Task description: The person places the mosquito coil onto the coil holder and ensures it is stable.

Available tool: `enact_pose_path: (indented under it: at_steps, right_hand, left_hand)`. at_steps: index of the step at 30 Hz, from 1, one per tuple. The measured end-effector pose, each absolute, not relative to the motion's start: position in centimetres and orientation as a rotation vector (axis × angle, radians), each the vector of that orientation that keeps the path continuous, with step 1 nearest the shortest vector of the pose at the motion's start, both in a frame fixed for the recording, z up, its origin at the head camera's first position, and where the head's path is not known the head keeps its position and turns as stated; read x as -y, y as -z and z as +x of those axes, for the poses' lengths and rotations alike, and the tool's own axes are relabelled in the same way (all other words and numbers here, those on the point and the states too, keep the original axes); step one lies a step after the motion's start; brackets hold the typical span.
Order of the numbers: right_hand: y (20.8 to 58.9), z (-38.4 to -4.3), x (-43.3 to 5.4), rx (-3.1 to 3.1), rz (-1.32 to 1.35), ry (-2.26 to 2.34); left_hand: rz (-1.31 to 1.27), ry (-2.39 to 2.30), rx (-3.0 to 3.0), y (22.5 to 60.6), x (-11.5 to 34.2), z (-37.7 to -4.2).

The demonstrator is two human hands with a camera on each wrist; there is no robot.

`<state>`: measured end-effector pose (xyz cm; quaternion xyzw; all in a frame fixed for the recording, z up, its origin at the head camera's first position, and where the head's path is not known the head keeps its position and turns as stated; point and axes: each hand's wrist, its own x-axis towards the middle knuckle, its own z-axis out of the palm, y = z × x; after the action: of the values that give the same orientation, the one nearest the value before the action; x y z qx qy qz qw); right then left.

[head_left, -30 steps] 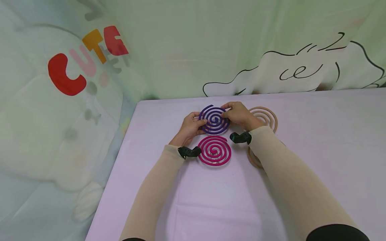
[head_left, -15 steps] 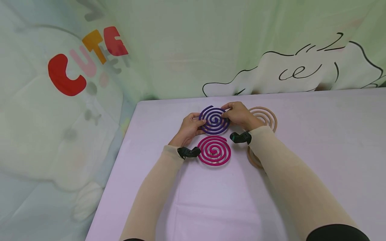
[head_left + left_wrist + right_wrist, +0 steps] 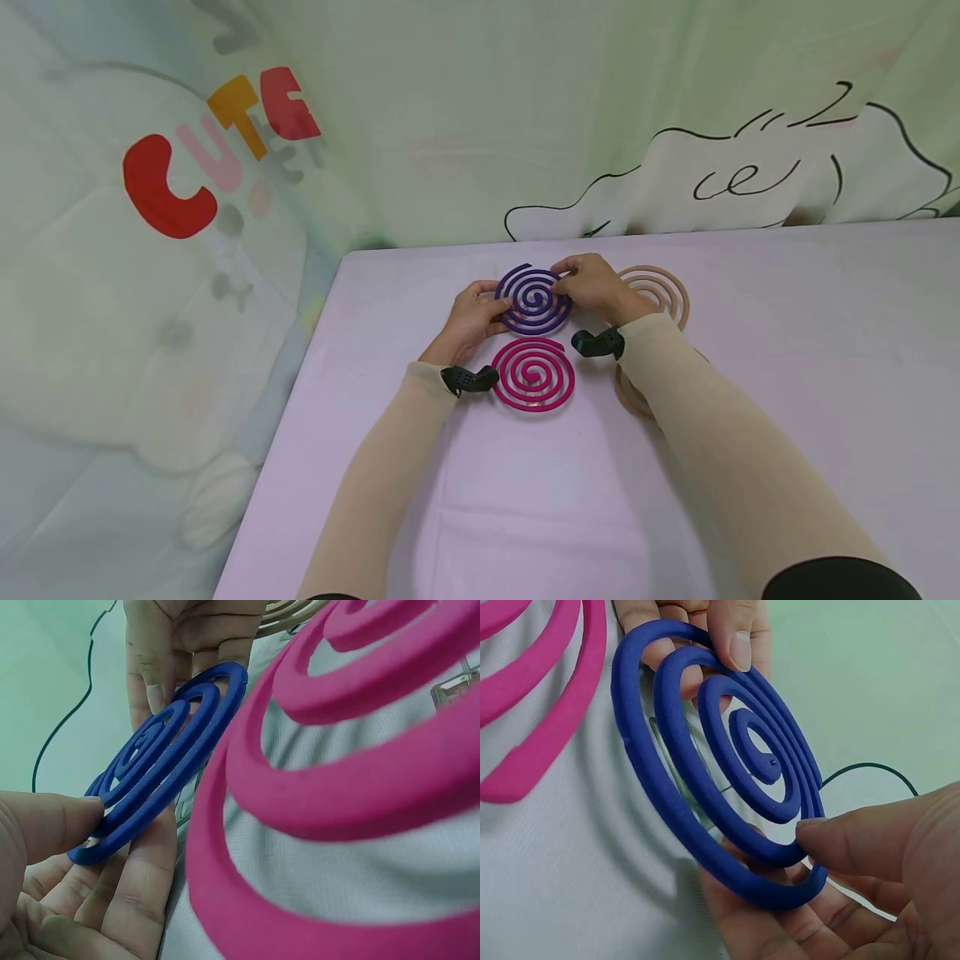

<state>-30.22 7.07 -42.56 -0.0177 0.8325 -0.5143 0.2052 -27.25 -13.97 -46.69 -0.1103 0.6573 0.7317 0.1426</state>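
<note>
A blue spiral mosquito coil is held between both hands near the back of the table. My left hand pinches its left edge, thumb on top and fingers beneath. The right hand pinches the opposite edge the same way. In the right wrist view the blue coil is tilted, with something clear partly visible beneath it. A pink mosquito coil is just in front, near my left wrist. In the left wrist view the pink coil fills the right side, raised over a small clear piece.
Behind my right hand lies a tan coil. Another tan coil is mostly hidden under the right forearm. The table has a pale lilac cover, and a printed curtain hangs along its back edge.
</note>
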Motion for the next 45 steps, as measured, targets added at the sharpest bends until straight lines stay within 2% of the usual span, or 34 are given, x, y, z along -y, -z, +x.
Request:
enact_pose_path:
  at_steps: [45]
  right_hand:
    - [41.76,-29.84,-6.94,-2.363,-0.1,1.399]
  left_hand:
    - [-0.308,-2.113,-2.039,46.14,14.47,-27.16]
